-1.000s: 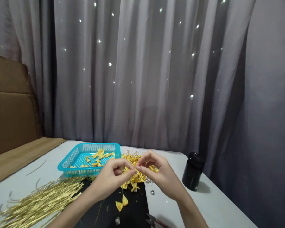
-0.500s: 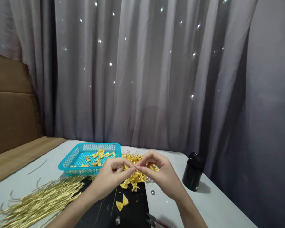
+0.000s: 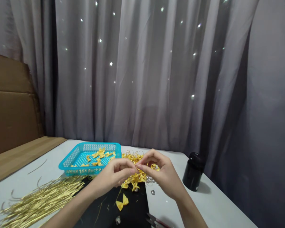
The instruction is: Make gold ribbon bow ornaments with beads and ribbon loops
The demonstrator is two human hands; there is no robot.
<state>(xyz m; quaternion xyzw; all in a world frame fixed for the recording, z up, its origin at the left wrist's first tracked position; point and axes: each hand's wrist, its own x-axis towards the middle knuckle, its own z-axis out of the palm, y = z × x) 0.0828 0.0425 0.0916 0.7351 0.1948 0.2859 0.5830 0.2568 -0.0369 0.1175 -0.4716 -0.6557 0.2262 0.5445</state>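
Observation:
My left hand [image 3: 112, 174] and my right hand [image 3: 162, 175] are raised over the table, their fingertips meeting above a heap of yellow satin bows and curled gold wire [image 3: 135, 179]. Both hands pinch something very small. A thin gold wire [image 3: 118, 197] appears to hang down from my left hand, though the pinched part is hidden by my fingers. One loose yellow bow [image 3: 122, 202] lies on a black mat [image 3: 135, 215] below my hands. Neither hand touches the blue basket on my left.
A turquoise plastic basket [image 3: 95, 146] holds several yellow bows. A bundle of gold strips [image 3: 40, 199] lies at left, with small silver beads [image 3: 148, 179] and a small cutting tool [image 3: 155, 220] nearby. A black jar [image 3: 193, 171] stands at right, before a grey curtain [image 3: 137, 79].
My hands have shifted slightly and stay pinched together. The hanging wire has swung a little. The view has drifted slightly, and the bows and basket stay in place.

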